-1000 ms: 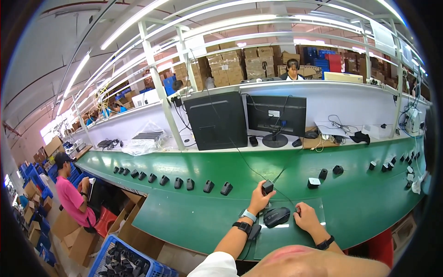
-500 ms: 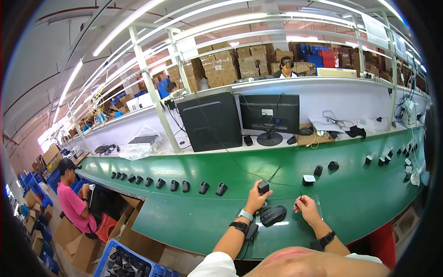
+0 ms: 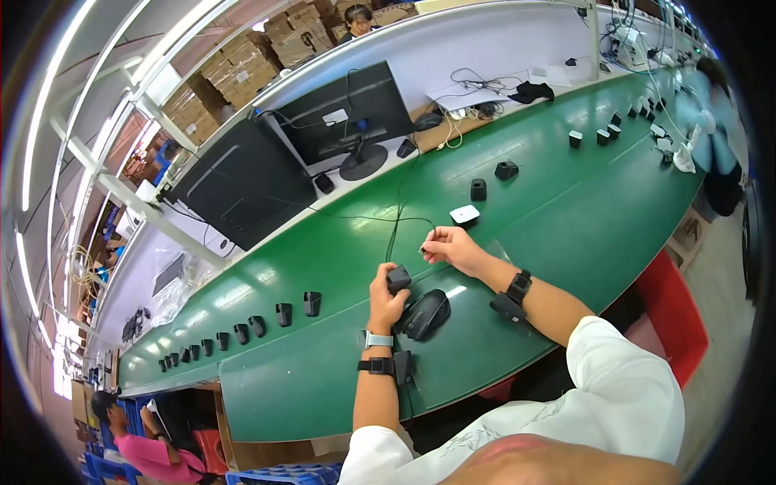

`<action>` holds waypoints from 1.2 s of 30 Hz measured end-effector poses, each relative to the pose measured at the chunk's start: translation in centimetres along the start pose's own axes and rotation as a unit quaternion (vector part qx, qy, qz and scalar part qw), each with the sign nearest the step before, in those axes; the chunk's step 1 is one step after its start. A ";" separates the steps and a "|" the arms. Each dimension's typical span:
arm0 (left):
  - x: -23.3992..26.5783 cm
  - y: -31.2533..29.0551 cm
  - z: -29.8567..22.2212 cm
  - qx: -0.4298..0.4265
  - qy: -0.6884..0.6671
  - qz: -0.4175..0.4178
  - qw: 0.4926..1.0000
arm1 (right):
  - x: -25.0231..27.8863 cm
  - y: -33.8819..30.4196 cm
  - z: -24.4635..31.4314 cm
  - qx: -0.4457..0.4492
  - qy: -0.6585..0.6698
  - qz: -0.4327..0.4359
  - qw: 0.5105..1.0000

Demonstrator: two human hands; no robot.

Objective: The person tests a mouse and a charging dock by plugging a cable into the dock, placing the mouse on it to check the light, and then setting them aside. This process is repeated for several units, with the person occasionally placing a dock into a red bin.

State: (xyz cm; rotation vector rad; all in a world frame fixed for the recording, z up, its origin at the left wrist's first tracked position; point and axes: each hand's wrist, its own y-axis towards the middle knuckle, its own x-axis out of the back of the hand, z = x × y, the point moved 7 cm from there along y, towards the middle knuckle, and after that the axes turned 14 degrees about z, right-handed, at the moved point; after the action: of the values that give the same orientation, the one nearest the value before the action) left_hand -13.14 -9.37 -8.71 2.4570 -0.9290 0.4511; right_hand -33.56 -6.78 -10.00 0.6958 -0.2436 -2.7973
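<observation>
My left hand [image 3: 381, 304] is closed around a small black box-shaped device [image 3: 398, 280], held just above the green table [image 3: 291, 380]. To its right, my right hand [image 3: 454, 249] pinches the small plug end [image 3: 423, 250] of a thin black cable [image 3: 416, 217]. Plug and device are apart. The cable loops back across the table toward the monitors. A black computer mouse [image 3: 426, 314] lies below my hands on a clear sheet. Beyond my right hand sits a black block with a white top [image 3: 465, 216], and two black devices [image 3: 478, 190] stand farther back.
Several black devices [image 3: 283, 314] form a row along the table at left. More white-topped blocks [image 3: 575, 139] stand at far right. Two monitors [image 3: 242, 182] line the back shelf. One person in pink [image 3: 149, 449] sits at lower left; another stands at far right. A red chair [image 3: 667, 315] is at right.
My view has swung right and tilted. My right hand has moved up, with the cable's plug end nearer the device. My left hand keeps its hold on the black device.
</observation>
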 end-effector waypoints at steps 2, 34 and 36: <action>0.3 0.3 -0.1 -0.009 0.014 -0.002 1.000 | 0.1 -0.1 -0.3 -0.021 -0.018 0.005 1.000; -0.4 0.8 -0.7 0.014 0.069 -0.009 0.997 | -0.2 -0.8 1.0 0.002 -0.055 -0.032 0.998; -0.2 0.7 -0.3 0.012 0.063 -0.010 0.998 | -0.4 -0.4 0.2 0.002 -0.055 -0.028 0.998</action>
State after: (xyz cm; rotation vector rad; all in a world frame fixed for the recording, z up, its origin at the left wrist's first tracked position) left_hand -13.79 -9.64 -8.34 2.4244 -0.8515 0.6063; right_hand -33.44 -6.24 -9.75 0.5594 -0.2526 -2.8922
